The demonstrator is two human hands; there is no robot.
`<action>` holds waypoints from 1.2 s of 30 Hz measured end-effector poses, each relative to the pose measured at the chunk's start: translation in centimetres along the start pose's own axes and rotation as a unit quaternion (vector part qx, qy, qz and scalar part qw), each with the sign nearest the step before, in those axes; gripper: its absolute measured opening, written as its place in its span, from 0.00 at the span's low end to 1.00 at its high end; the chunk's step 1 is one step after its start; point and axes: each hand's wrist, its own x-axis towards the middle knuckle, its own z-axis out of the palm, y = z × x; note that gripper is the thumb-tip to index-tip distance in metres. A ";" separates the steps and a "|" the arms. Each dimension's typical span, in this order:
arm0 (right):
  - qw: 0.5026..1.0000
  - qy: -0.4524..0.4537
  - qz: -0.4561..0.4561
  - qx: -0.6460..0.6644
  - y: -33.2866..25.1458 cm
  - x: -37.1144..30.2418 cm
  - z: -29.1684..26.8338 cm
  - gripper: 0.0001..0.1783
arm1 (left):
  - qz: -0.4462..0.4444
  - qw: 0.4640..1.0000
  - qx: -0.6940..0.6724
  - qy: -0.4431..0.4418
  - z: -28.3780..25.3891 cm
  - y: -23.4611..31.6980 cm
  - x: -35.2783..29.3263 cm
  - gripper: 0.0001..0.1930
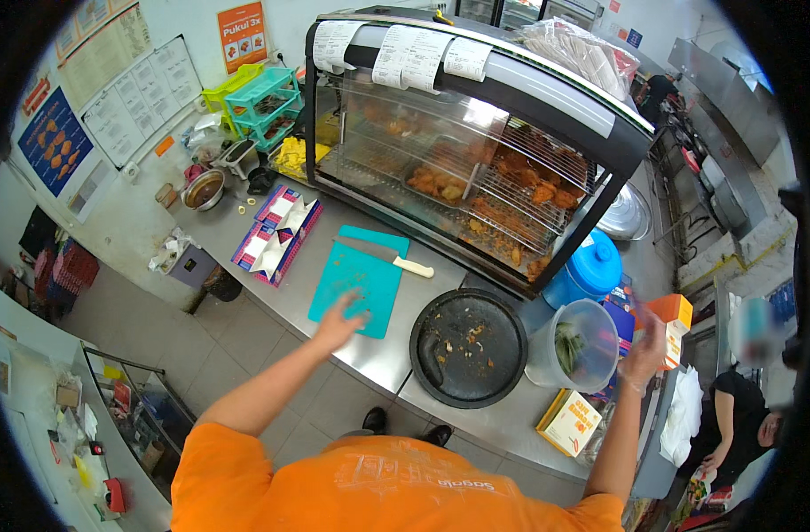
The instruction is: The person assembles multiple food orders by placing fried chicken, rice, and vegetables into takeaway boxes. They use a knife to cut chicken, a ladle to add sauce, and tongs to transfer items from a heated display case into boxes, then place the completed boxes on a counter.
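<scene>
My left hand (338,324) is over the near edge of a teal cutting board (356,279), fingers spread and holding nothing. Crumbs lie on the board, and a knife with a cream handle (414,267) rests across its far part. My right hand (643,355) is raised beside a clear plastic tub (594,355) with green leaves inside, close to some orange and white boxes (674,319). Its fingers are smeared by motion, so I cannot make out their pose. Between my hands sits a round black stone mortar (467,355) with food scraps in it.
A glass display case (440,151) of fried chicken stands behind the board. Purple and white open cartons (278,238) are at left, near a metal bowl (203,190). A blue lidded bucket (591,264) and a yellow box (568,423) flank the tub. Another person (733,417) is at far right.
</scene>
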 end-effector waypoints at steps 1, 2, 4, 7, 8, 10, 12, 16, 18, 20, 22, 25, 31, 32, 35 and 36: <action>0.994 -0.075 -0.066 0.044 -5.0 0.6 -1.4 0.12 | 0.064 0.995 -0.027 -0.068 1.9 2.7 -2.1 0.36; 0.969 -0.180 -0.157 0.061 -10.2 0.9 -2.2 0.11 | 0.025 0.985 -0.106 -0.135 3.8 5.2 -4.2 0.35; 0.885 -0.340 -0.311 0.072 -19.8 0.0 -2.9 0.06 | -0.074 0.922 -0.269 -0.269 7.4 8.8 -8.6 0.37; 0.777 -0.405 -0.460 0.142 -30.8 -3.6 -2.5 0.07 | -0.219 0.733 -0.450 -0.461 10.2 10.8 -13.5 0.43; 0.779 -0.391 -0.459 0.171 -32.6 -4.3 -2.4 0.08 | -0.252 0.754 -0.413 -0.444 10.6 10.8 -14.3 0.42; 0.775 -0.361 -0.471 0.218 -34.5 -5.3 -1.9 0.10 | -0.234 0.751 -0.443 -0.430 9.4 10.3 -14.3 0.41; 0.810 -0.333 -0.423 0.233 -34.1 -5.0 -1.5 0.11 | -0.260 0.763 -0.444 -0.391 7.4 9.8 -13.1 0.38; 0.844 -0.359 -0.305 0.256 -31.6 -3.7 -0.8 0.25 | -0.164 0.749 -0.563 -0.308 4.0 9.8 -12.1 0.38; 0.811 -0.444 -0.224 0.309 -31.4 -4.8 -0.1 0.31 | -0.104 0.820 -0.506 -0.246 3.3 10.1 -12.3 0.37; 0.761 -0.491 -0.108 0.411 -32.4 -7.6 0.9 0.35 | -0.003 0.921 -0.349 -0.174 3.2 10.5 -13.0 0.30; 0.777 -0.494 -0.013 0.391 -33.9 -11.5 2.3 0.41 | 0.120 0.966 -0.172 -0.152 3.3 10.9 -13.7 0.26; 0.688 -0.482 0.266 0.472 -34.7 -14.2 4.6 0.41 | 0.234 0.961 -0.136 -0.058 3.5 11.5 -13.8 0.28; 0.684 -0.330 0.369 0.535 -37.4 -14.9 4.8 0.20 | 0.227 0.949 0.220 -0.019 2.4 11.8 -12.9 0.33; 0.721 -0.334 0.356 0.491 -38.2 -15.4 4.3 0.17 | 0.229 0.940 0.254 -0.012 2.8 11.6 -13.0 0.30; 0.816 -0.311 0.229 0.430 -40.0 -17.4 2.7 0.11 | 0.265 0.938 0.222 0.018 4.4 10.3 -12.9 0.29; 0.807 -0.316 0.237 0.439 -40.1 -17.8 2.4 0.12 | 0.279 0.939 0.199 0.020 4.7 9.8 -12.5 0.28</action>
